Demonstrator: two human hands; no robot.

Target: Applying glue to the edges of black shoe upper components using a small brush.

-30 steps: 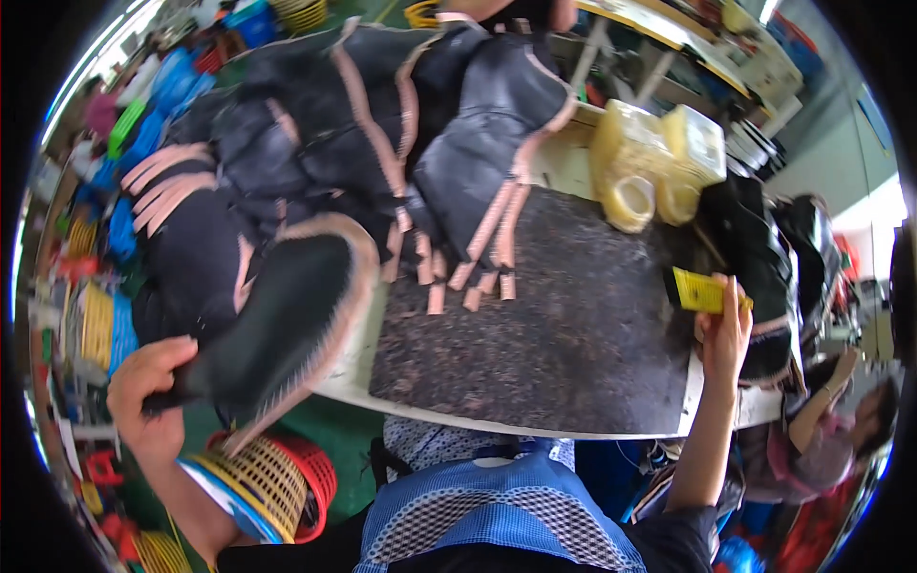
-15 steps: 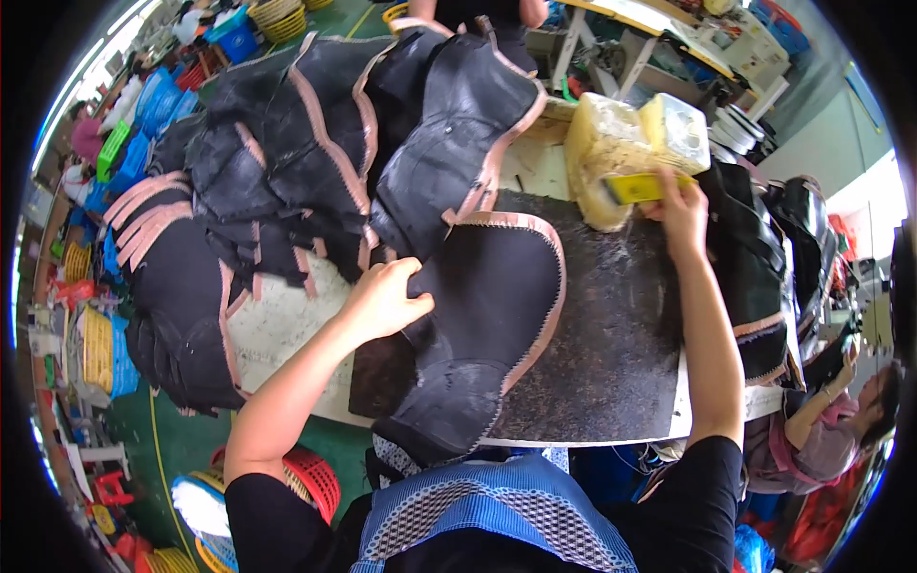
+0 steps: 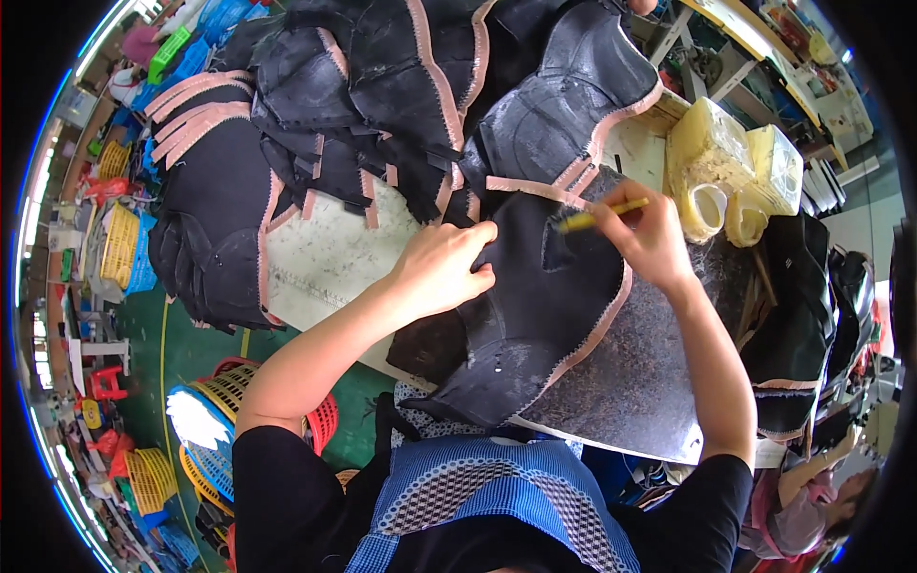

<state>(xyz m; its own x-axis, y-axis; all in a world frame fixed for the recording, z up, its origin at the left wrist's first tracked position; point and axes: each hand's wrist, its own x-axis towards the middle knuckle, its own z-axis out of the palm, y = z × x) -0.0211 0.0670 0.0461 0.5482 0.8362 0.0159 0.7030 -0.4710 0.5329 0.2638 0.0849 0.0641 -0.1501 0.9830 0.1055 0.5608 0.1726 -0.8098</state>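
A black boot-upper piece with a pink zigzag-stitched edge lies flat in front of me. My left hand is closed at its left edge, thumb and curled index finger pressed on it. In my right hand is a small flat brush with a yellow handle, pinched between thumb and fingers. Its tip meets the upper part of the piece, beside a dark wet-looking streak. Two crusted, yellowish plastic containers with round openings stand beyond my right hand.
Many more black pieces with pink edging are heaped across the far and left side of the table. A dark board lies under the work. Black boot parts sit at the right. Baskets stand on the floor at left; a co-worker is at lower right.
My right hand has brought the brush from the yellowish containers left and nearer, down onto the black piece. The left hand stays at the piece's edge. The whole view has shifted.
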